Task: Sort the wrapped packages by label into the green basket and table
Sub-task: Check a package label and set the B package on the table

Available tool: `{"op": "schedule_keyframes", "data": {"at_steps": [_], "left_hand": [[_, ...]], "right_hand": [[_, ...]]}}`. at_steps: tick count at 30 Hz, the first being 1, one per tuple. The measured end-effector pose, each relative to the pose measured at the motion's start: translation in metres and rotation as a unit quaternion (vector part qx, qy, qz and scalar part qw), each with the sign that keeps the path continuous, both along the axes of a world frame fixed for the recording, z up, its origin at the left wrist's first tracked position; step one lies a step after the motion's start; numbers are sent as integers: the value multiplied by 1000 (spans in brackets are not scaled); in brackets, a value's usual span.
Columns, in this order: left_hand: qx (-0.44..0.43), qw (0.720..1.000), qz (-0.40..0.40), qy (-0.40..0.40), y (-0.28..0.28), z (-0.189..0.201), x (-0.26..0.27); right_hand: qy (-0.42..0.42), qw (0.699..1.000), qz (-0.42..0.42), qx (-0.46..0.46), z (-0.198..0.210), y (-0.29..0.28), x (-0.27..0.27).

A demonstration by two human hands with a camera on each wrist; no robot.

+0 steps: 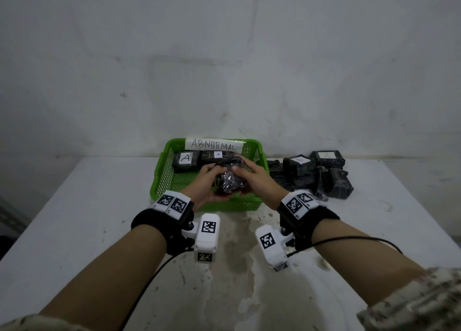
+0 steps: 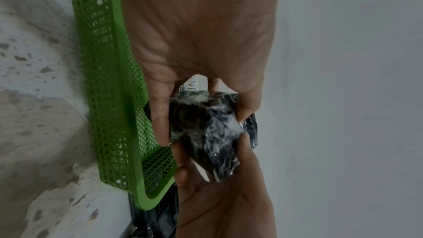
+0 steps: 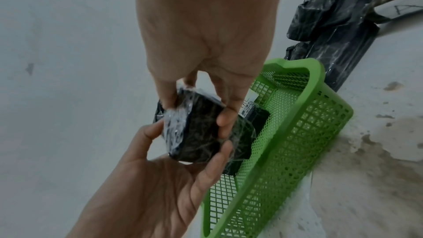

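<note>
A black plastic-wrapped package (image 1: 230,180) hangs above the green basket (image 1: 159,181), gripped by both hands. My left hand (image 1: 207,182) curls round its left side and underside, and my right hand (image 1: 252,176) pinches its right side. The left wrist view shows my left hand (image 2: 202,115) clasping the package (image 2: 215,147) beside the basket (image 2: 109,97). The right wrist view shows my right hand (image 3: 196,111) with thumb and fingers on the package (image 3: 196,135) over the basket (image 3: 309,133). No label shows on the held package. Two packages marked A (image 1: 185,161) (image 1: 217,156) lie at the basket's back.
A paper sign reading ABNORMAL (image 1: 213,145) is fixed on the basket's far wall. A pile of several black packages (image 1: 321,173) lies on the white table (image 1: 74,218) right of the basket. A grey wall stands close behind.
</note>
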State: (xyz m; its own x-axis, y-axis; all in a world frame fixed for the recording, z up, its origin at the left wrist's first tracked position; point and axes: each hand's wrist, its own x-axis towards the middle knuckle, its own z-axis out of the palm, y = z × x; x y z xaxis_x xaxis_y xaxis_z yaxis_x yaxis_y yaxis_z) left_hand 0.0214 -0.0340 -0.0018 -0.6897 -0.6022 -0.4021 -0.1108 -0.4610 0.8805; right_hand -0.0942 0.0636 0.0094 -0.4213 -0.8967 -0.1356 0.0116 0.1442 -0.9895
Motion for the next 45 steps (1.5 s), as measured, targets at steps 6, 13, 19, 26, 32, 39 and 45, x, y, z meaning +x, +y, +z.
{"op": "schedule_keyframes", "data": {"at_steps": [6, 13, 19, 26, 32, 39, 45], "left_hand": [[-8, 1000, -26, -15, 3, 4, 2], [-34, 998, -24, -45, 5, 5, 5], [-178, 973, -75, -129, 3, 9, 11], [-229, 955, -128, -138, -1, 17, 17], [-22, 992, -97, 77, 7, 21, 8], [-63, 997, -35, 17, 5, 22, 0], [22, 995, -71, 73, 15, 29, -3]], "right_hand": [[-2, 1000, -5, -5, 0, 4, -2], [13, 999, 42, 24, 0, 2, -1], [-35, 999, -7, 30, -4, -2, -3], [-157, 980, -35, 116, -12, -2, -24], [-308, 941, -64, 125, -17, 0, -27], [-104, 987, -98, 78, -23, 1, -26], [-126, 992, -13, 11, -9, 3, -15]]}}
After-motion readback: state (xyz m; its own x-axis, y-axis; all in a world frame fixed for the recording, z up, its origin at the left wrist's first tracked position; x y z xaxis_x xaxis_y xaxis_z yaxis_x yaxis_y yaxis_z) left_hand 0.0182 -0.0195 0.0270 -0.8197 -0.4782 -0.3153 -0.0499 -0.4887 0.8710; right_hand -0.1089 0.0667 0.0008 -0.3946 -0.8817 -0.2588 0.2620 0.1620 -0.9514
